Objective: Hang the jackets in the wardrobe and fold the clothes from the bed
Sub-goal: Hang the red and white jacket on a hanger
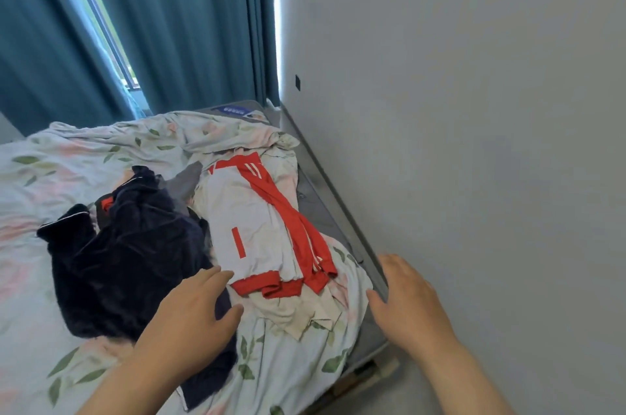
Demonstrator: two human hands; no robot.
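- We count two garments on the bed (67,157): one white-and-red shirt (257,224), one dark jacket (128,252) just beside it.
- Our left hand (193,316) hovers over the jacket, our right hand (406,302) near the bed edge; both with fingers relaxed, holding nothing.

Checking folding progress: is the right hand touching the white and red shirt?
Apart. The head view shows a strip of floral sheet between the right hand and the white and red shirt.

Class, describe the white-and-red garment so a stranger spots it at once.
Find the bed with the leaf-print sheet. On its side nearest the wall lies the white garment, beside a navy heap. Only it has red stripes and hem.
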